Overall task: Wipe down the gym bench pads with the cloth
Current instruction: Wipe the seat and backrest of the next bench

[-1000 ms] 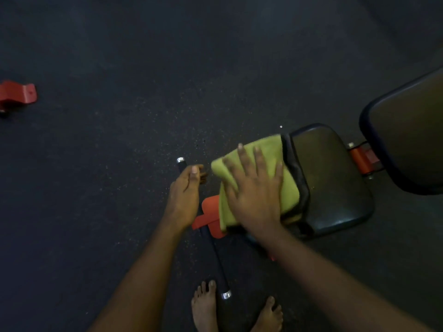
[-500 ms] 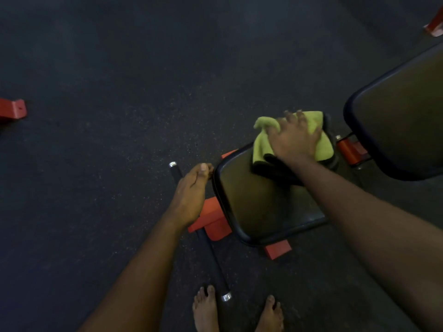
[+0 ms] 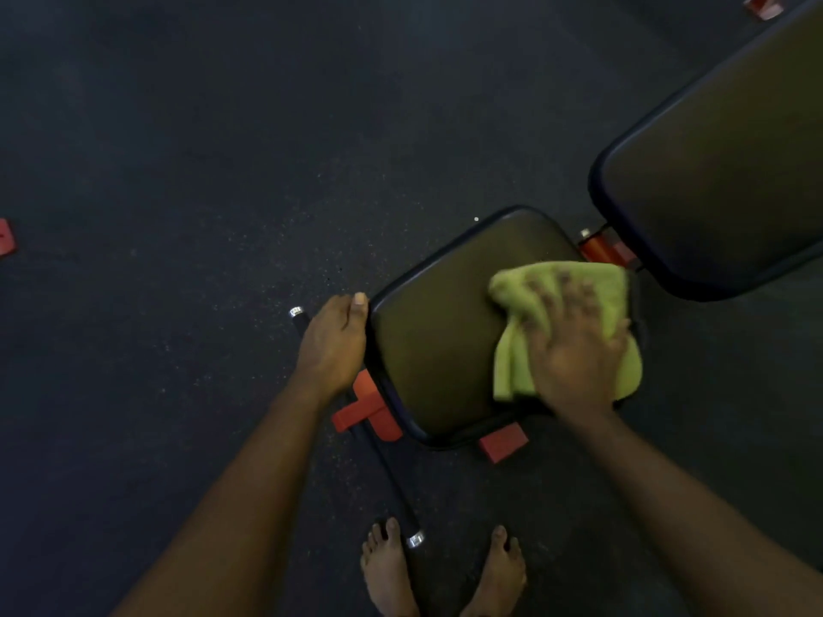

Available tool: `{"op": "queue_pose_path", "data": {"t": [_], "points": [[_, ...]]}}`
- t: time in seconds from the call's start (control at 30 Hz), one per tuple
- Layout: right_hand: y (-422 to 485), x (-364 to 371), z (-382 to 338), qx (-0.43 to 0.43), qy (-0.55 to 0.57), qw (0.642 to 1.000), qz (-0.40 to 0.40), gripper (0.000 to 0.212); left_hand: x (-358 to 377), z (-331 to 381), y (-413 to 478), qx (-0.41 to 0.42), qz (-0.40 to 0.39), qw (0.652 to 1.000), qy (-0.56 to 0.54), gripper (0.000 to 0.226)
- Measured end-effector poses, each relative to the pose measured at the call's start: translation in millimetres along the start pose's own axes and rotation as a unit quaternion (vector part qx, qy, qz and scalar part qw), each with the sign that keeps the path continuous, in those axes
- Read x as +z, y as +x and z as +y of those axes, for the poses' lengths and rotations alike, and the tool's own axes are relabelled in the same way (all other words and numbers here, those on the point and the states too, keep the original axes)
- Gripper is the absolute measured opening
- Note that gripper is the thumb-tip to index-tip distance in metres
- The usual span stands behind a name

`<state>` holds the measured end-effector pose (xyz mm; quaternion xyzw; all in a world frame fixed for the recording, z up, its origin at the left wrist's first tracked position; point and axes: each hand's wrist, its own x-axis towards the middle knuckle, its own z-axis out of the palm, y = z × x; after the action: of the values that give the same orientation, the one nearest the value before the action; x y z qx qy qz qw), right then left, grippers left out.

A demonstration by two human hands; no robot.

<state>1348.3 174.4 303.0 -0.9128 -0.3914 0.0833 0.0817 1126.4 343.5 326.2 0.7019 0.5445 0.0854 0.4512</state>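
- Bare feet (image 3: 387, 567), at 6 o'clock in the view, stand on the floor (image 3: 178, 171). A black bar (image 3: 392, 483) with silver end caps runs from between them toward 11 o'clock.
- Left hand (image 3: 332, 345), at 9 o'clock of the seat pad (image 3: 436, 349). The thumb lies against the pad's corner rim. The fingers are tucked out of sight, so whether they grip anything cannot be told.
- Red frame pieces (image 3: 363, 411) show beneath the seat pad's 7 o'clock edge.
- Right hand (image 3: 574, 354). The fingers are spread and pressed flat on the green cloth (image 3: 512, 376), which lies bunched on the 3 o'clock part of the seat pad. The blur there suggests a wiping stroke under way.
- Progress, as judged: the seat pad is mid-wipe. Its 9 o'clock half lies bare, and the dim light does not show how much of it is already clean.
- Red hinge bracket (image 3: 605, 251), at 1 o'clock of the cloth, sits between the seat pad and the back pad (image 3: 721, 171). Neither hand nor the cloth touches the back pad, so it probably remains to be wiped.
- Surface and room: dark, speckled flooring in low light. A red piece (image 3: 6, 236) lies at far 9 o'clock, and a second red part (image 3: 763, 6) at far 1 o'clock.
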Motion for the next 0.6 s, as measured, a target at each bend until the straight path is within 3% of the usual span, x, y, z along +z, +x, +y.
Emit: {"op": "queue_pose_path", "data": {"t": [0.07, 0.1, 0.2, 0.3, 0.43, 0.5, 0.6], "points": [[11.1, 2.3, -15.0, 0.149, 0.066, 0.986, 0.025, 0.059, 2.6, -0.1, 2.0, 0.001, 0.000, 1.000, 0.010, 0.039], [2.4, 8.1, -32.7, 0.173, 0.065, 0.982, 0.042, 0.059, 4.8, -0.6, 4.0, 0.003, -0.002, 1.000, 0.013, 0.037], [-62.7, 26.0, -95.3, 0.066, 0.027, 0.997, 0.035, 0.063, 6.1, 0.8, 10.5, 0.008, 0.013, 0.999, 0.031, 0.038], [-90.1, 28.9, -87.9, 0.006, 0.025, 1.000, 0.005, 0.066, 10.9, 9.0, 23.2, 0.012, 0.018, 0.998, 0.056, 0.040], [-27.9, 20.0, -14.5, 0.153, 0.071, 0.984, 0.050, 0.064, 24.6, 22.6, 37.0, -0.016, 0.019, 0.999, 0.034, 0.043], [2.3, 11.0, 18.4, 0.225, 0.153, 0.961, 0.047, 0.062, 35.9, 28.2, 39.3, -0.040, 0.005, 0.997, 0.062, 0.053], [4.5, 7.0, 29.3, 0.197, 0.169, 0.963, 0.068, 0.061, 45.5, 26.2, 41.8, -0.038, 0.029, 0.990, 0.134, 0.065]]}}
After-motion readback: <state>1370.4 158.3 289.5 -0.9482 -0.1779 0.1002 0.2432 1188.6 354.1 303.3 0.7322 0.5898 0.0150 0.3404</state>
